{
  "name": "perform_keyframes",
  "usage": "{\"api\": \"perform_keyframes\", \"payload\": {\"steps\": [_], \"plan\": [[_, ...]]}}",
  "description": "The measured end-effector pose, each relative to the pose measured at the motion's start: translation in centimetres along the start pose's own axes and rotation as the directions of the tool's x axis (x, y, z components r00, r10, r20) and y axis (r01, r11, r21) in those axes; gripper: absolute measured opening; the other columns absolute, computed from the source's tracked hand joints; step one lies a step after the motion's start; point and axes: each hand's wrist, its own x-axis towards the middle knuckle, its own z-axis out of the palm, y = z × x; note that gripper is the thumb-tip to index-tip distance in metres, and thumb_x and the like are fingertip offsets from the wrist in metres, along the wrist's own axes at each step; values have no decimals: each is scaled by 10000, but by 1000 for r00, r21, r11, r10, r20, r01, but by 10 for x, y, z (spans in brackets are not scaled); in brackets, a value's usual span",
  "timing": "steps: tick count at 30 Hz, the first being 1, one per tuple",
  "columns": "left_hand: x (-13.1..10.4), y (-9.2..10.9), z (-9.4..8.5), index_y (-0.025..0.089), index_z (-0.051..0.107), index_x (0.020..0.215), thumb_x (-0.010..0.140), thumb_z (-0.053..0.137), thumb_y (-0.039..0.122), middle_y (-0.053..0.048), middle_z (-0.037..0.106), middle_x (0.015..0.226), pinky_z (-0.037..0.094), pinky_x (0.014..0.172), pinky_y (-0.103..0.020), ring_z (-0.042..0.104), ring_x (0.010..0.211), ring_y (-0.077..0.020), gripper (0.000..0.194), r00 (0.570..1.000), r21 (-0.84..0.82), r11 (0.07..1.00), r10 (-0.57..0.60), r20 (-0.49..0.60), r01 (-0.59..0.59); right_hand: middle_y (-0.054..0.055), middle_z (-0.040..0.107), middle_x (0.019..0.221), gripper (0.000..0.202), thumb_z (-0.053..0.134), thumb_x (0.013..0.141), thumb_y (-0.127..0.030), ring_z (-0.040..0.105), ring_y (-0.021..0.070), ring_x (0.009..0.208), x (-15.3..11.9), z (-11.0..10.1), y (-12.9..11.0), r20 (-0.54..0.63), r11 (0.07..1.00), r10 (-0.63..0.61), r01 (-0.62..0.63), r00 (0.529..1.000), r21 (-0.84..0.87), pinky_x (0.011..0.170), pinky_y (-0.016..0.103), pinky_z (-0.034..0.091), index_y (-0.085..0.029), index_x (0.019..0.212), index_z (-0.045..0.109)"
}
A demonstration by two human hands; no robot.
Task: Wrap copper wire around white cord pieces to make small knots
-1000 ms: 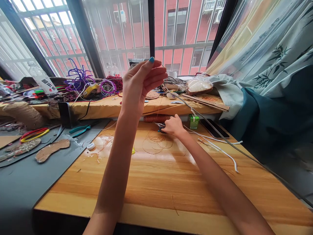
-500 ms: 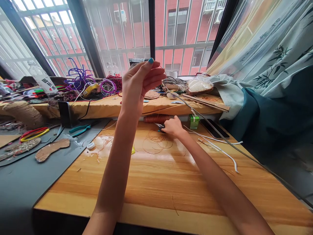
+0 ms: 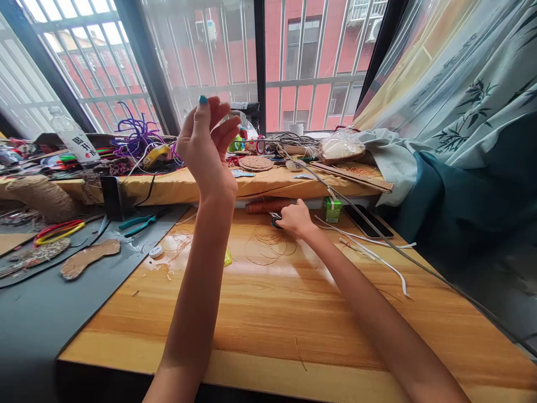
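Note:
My left hand (image 3: 210, 134) is raised in front of the window, thumb pressed towards the index finger and the other fingers loosely curled. It seems to pinch a thin copper-coloured wire, too fine to follow clearly. Low on the table, my right hand (image 3: 296, 217) is closed round the dark handles of a pair of scissors (image 3: 276, 221), blades pointing left. Just behind the blades lies a spool of reddish-brown wire (image 3: 266, 206) against the ledge. Loose loops of the same thin wire (image 3: 264, 246) rest on the wood in front of the scissors.
A green carton (image 3: 333, 210), a phone (image 3: 364, 221) and white cords (image 3: 381, 257) lie right of my right hand. Teal pliers (image 3: 138, 225) and a brown cut-out piece (image 3: 90, 257) are on the grey mat. Craft materials crowd the ledge (image 3: 184, 187). A long grey cord (image 3: 403, 254) crosses the right side.
My left hand has moved to the left, away from above the spool, uncovering things on the ledge. My right hand and the scissors stay nearly in place.

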Motion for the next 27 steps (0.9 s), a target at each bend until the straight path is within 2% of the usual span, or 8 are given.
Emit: {"api": "perform_keyframes", "payload": {"steps": [4,7,11,13,15,17,19,27], "plan": [[2,1,-2,110,514,864,822,386,197,-20,593,776,492,642,-192,589,629,-55,160,1000,-1,1000,15,4,-15,195,637,833,527,448,696,-557,561,282,834,3,1,3,112,982,0,-21,994,185,800,390,285,-78,770,655],[4,1,-4,119,497,854,831,366,197,-32,607,807,498,651,-197,607,672,-72,154,998,-4,999,39,45,-38,142,636,701,676,329,690,-686,554,177,602,3,0,5,243,913,-89,-18,966,407,603,284,379,-87,705,644],[7,6,-7,126,454,847,845,340,206,-34,614,836,499,710,-236,619,739,-91,140,989,-25,996,89,119,-87,96,619,804,796,25,771,-643,359,40,416,2,-5,9,253,752,-218,-3,942,659,413,187,317,-108,908,598],[6,10,-8,134,442,838,850,338,220,-33,620,858,492,748,-249,616,778,-94,136,981,-22,993,117,154,-115,100,596,856,789,5,778,-629,280,26,401,0,-6,13,250,588,-281,-40,927,808,365,169,270,-109,937,577],[6,13,-9,143,442,830,851,337,224,-30,627,878,482,782,-261,612,810,-97,135,973,-10,991,136,186,-137,97,574,844,743,96,776,-646,241,22,408,-2,-4,18,266,308,-385,-148,884,940,334,156,233,-97,883,585],[5,15,-8,147,448,822,847,343,218,-29,628,891,474,805,-274,609,840,-108,130,964,-9,988,152,219,-154,83,556,803,684,209,771,-642,239,20,417,-4,0,24,276,82,-481,-270,832,959,316,145,212,-82,841,595],[3,16,-7,143,453,819,843,351,216,-32,627,888,469,813,-288,608,857,-121,128,955,-18,986,162,248,-163,68,548,765,628,280,778,-610,244,18,418,-6,6,28,274,-16,-516,-329,812,944,306,136,206,-74,851,598],[0,15,-2,139,452,828,844,351,220,3,627,840,474,807,-263,614,827,-90,130,959,23,989,139,249,-149,51,548,701,591,281,807,-564,221,-4,364,-7,15,30,301,-120,-549,-430,780,895,276,121,176,-66,905,585]]}}
